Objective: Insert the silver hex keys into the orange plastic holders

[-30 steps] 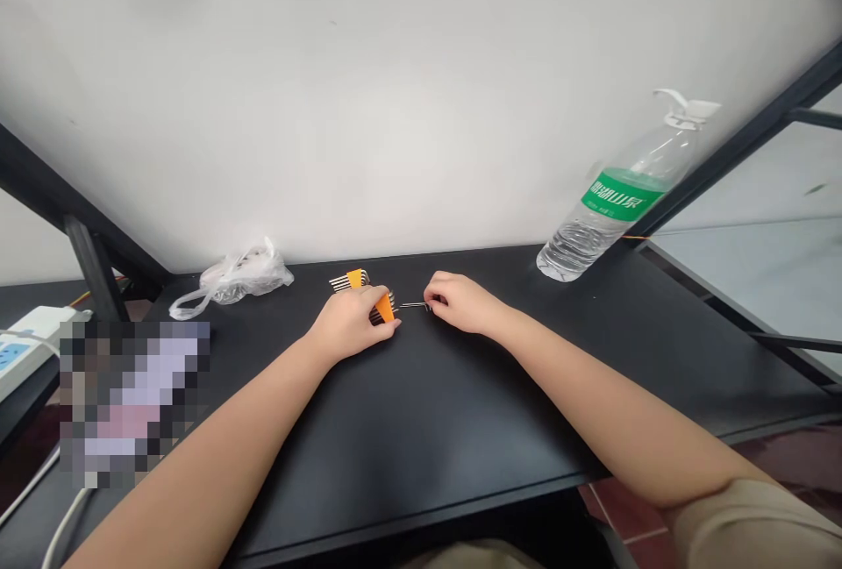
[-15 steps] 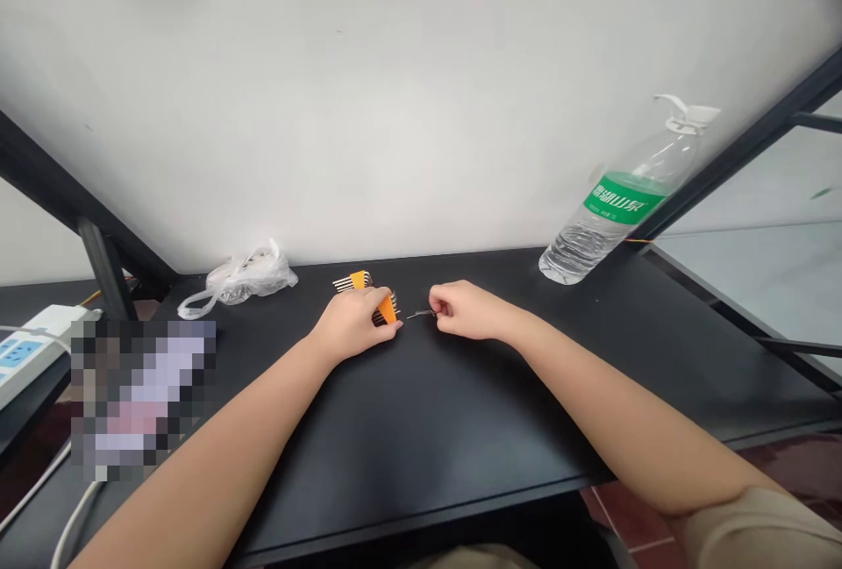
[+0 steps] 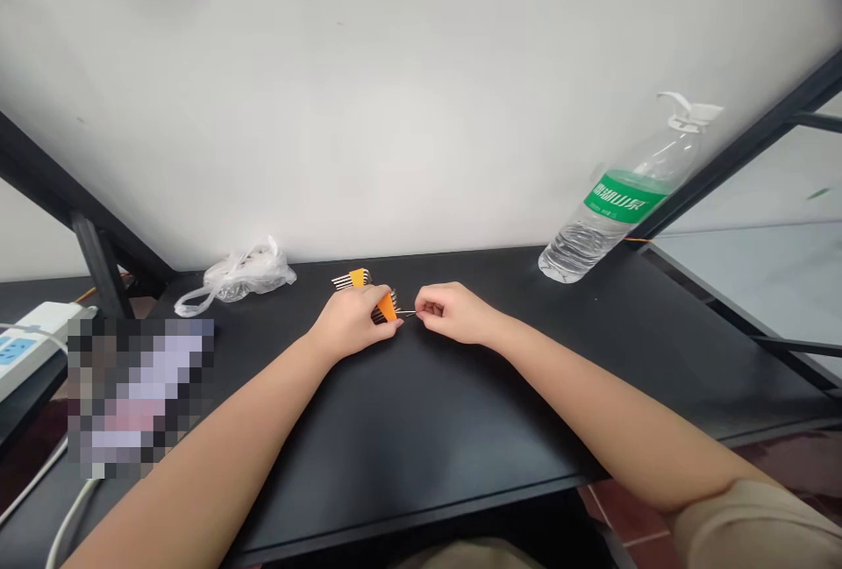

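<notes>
My left hand point(image 3: 352, 321) is wrapped round an orange holder point(image 3: 388, 307) with several metal hex keys in it, low over the black table. A second orange part point(image 3: 357, 277) of the holder, with metal key ends point(image 3: 342, 281) sticking out to the left, shows behind my fingers. Just to the right, my right hand point(image 3: 453, 312) is closed in a pinch on a thin metal key point(image 3: 407, 313). That key's left end reaches the right side of the orange holder; whether it sits in a slot is too small to tell.
On the black table point(image 3: 421, 429) stands a large water bottle point(image 3: 611, 201) at the back right. A plastic bag point(image 3: 246, 275) lies at the back left. A pixelated object point(image 3: 141, 398) with a white cable and a power strip point(image 3: 32, 345) are at the left.
My right hand has moved left with the thin metal key, which now reaches the orange holder. My left hand has stayed in place round the holder.
</notes>
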`<action>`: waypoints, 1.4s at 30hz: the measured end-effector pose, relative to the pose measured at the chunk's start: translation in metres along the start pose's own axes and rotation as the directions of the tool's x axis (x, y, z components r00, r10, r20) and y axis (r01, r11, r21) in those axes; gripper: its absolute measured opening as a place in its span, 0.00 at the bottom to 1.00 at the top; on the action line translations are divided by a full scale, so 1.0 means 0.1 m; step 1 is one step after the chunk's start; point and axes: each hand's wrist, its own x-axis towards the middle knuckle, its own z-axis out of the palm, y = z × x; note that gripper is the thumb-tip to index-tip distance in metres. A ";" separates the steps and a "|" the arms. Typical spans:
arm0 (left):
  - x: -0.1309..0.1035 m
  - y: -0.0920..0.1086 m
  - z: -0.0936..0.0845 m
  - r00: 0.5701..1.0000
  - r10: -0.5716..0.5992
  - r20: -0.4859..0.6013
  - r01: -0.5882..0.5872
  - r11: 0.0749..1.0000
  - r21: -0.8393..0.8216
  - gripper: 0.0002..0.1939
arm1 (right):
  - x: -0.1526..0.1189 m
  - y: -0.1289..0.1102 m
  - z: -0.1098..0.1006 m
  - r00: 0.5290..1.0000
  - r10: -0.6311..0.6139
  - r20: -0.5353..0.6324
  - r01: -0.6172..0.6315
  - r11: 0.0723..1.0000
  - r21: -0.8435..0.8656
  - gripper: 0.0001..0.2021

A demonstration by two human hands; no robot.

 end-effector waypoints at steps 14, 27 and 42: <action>0.00 0.03 -0.02 1.000 0.003 -0.002 -0.003 1.000 -0.027 0.15 | -0.02 -0.10 -0.03 1.000 0.002 0.007 -0.002 0.998 -0.057 0.05; 0.00 0.05 -0.04 1.000 -0.006 0.007 0.006 1.000 -0.008 0.16 | -0.03 -0.10 -0.05 0.998 -0.042 0.036 0.045 0.995 -0.089 0.05; 0.02 0.18 -0.08 0.998 0.065 0.014 -0.064 0.995 -0.073 0.14 | -0.05 -0.22 -0.05 0.995 0.102 0.010 -0.101 0.968 0.231 0.10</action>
